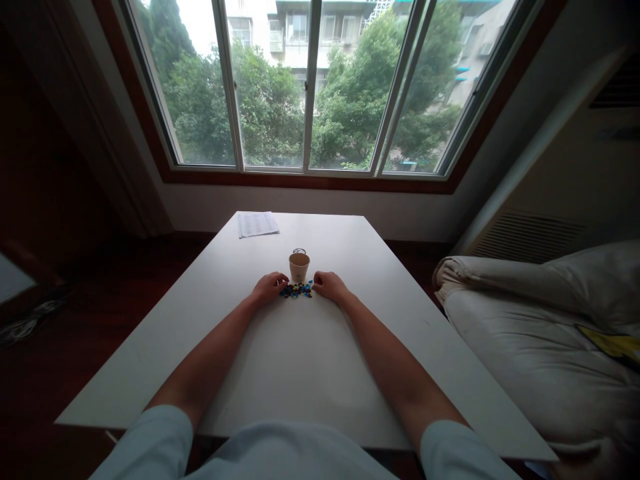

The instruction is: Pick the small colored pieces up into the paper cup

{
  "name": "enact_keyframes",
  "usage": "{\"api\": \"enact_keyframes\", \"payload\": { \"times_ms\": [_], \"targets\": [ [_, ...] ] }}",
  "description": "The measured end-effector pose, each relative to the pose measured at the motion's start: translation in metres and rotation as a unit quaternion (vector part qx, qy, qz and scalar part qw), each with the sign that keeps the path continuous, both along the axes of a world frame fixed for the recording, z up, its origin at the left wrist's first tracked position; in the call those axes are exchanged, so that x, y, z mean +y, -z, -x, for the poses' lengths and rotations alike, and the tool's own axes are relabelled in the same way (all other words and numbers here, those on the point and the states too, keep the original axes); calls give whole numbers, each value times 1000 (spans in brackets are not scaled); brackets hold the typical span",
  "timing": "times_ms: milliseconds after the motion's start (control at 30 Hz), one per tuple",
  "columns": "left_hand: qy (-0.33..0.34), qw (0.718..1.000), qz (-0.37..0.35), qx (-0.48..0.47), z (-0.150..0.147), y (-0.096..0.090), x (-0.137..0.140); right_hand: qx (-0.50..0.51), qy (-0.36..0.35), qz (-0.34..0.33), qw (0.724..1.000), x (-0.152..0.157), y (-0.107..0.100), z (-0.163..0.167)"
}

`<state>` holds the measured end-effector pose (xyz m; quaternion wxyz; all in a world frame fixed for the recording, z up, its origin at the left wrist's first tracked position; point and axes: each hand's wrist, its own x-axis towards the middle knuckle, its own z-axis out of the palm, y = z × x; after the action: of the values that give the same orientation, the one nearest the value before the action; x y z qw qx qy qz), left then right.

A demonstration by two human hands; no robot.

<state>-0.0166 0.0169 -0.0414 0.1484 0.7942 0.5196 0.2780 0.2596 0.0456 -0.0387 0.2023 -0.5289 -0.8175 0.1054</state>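
A pile of small coloured pieces, blue, yellow and dark (297, 291), lies on the white table (300, 360); they are too small to name. Just behind it a paper cup (299, 268) stands upright with its mouth up. My left hand (271, 287) rests at the pile's left edge, its fingers curled and the fingertips close to the pieces. On the other side, my right hand (330, 285) is bent inward, thumb and fingers together by the pile's right edge. Whether either hand pinches a piece cannot be made out. Neither hand touches the cup.
Behind the cup lies a small dark loop-shaped item (299, 251). Printed paper sheets (258, 225) lie at the table's far left corner. A padded light-coloured sofa (530, 320) stands to the right, and a wide window (305, 87) is beyond the table.
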Motion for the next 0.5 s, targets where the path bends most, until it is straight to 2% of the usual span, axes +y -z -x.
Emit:
{"api": "enact_keyframes", "payload": {
  "times_ms": [100, 233, 500],
  "targets": [
    [1, 1000, 0, 3, 0, 2, 1, 100, 29, -29, 994, 3, 9, -2],
    [2, 1000, -3, 4, 0, 4, 2, 217, 55, -84, 971, 5, 14, -5],
    [4, 1000, 0, 4, -1, 3, 1, 260, 25, -192, 946, -4, 4, 9]
  ]
}}
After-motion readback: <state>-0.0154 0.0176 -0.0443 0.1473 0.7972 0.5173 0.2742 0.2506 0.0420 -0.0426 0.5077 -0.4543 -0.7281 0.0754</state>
